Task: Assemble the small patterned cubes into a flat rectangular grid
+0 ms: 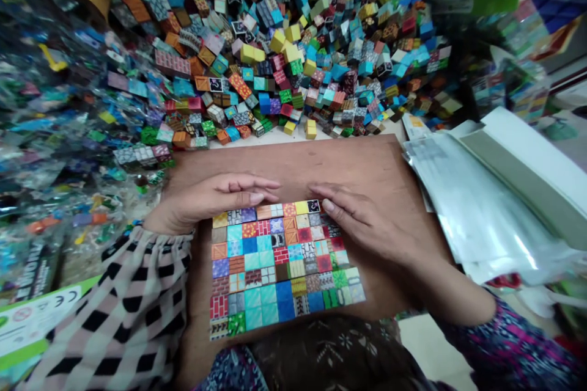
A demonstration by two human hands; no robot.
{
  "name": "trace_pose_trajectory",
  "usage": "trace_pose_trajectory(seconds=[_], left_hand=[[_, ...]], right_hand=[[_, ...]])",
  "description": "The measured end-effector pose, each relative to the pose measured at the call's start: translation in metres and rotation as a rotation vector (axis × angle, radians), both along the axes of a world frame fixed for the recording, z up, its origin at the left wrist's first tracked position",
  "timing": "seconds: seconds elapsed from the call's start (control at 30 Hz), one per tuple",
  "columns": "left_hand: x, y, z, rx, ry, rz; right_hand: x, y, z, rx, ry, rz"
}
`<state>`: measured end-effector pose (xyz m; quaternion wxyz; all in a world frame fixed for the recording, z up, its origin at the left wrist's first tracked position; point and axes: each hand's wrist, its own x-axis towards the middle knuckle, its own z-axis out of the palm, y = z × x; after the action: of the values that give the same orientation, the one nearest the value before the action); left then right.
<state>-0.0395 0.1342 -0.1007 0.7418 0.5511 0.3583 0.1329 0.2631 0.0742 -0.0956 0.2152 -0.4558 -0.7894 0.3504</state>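
Observation:
A flat block of colourful patterned cubes (268, 263), set side by side in rows, lies on a brown wooden board (293, 165). At its upper left corner rests my left hand (220, 195), its fingers stretched out along the top row and holding nothing. My right hand (362, 220) is at the upper right corner, fingers extended and slightly bent, touching or very near the cubes at that side. Both thumbs point inward along the top edge. A black cube face shows beside the right fingertips.
Beyond the board is a large heap of loose cubes (284, 55). Small plastic bags with coloured pieces (68, 116) crowd the left. Clear plastic sleeves (481, 208) and a white box (541, 165) lie at the right. A green-edged package (41, 317) sits at lower left.

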Motion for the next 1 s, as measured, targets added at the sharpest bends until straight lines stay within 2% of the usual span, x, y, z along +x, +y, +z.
trace_pose_trajectory(seconds=[0.17, 0.37, 0.5, 0.6, 0.8, 0.9, 1.0], left_hand=[[0.0, 0.002, -0.002, -0.023, -0.029, -0.057], [0.0, 0.0, 0.001, -0.027, 0.019, -0.031], [0.003, -0.002, 0.004, -0.038, 0.024, 0.008], [0.003, -0.002, 0.004, -0.024, 0.011, 0.019], [0.004, -0.003, 0.0, 0.087, -0.051, 0.018], [0.004, -0.005, 0.001, 0.076, -0.054, -0.009], [0.005, -0.009, 0.004, 0.029, -0.055, -0.02]], right_hand=[[0.004, -0.002, 0.0, -0.012, 0.037, -0.077], [0.007, -0.006, -0.007, -0.014, -0.007, 0.003], [0.01, -0.008, -0.007, -0.023, -0.021, -0.031], [0.009, -0.017, -0.003, 0.036, -0.077, -0.014], [-0.023, -0.054, 0.005, 0.276, -0.325, 0.154], [-0.045, -0.067, 0.005, 0.319, -0.363, 0.26], [-0.06, -0.072, -0.002, 0.314, -0.387, 0.295]])
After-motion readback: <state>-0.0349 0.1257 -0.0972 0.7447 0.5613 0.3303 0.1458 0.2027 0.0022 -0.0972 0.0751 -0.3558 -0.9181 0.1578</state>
